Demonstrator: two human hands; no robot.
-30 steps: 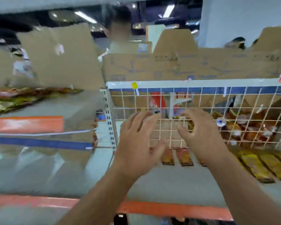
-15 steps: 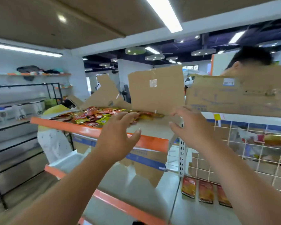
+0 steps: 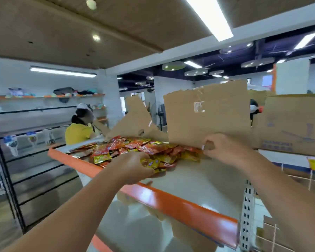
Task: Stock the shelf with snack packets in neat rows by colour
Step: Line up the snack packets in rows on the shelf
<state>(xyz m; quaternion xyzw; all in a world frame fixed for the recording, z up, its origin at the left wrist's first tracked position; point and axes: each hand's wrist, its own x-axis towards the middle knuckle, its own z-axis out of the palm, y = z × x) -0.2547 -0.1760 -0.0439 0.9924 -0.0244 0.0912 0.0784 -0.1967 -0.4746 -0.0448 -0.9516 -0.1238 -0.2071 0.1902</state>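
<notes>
Snack packets heaped on orange-edged shelf | left hand grips yellow packets | right hand curled, hold unclear

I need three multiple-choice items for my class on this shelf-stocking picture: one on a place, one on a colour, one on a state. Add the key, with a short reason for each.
1. Where do the snack packets lie?
A. In a wire basket
B. On the shelf with the orange front edge
C. On the floor

2. What colours are most of the packets?
A. Red and yellow
B. Blue and white
C. Green and black

3. How are the packets arranged?
A. In neat rows by colour
B. Sealed inside a box
C. In a loose mixed heap

Key:
1 B, the heap rests on the shelf's flat surface behind the orange edge.
2 A, red and yellow wrappers fill the heap.
3 C, the colours overlap at all angles, and the left hand grips some at the near side.
</notes>
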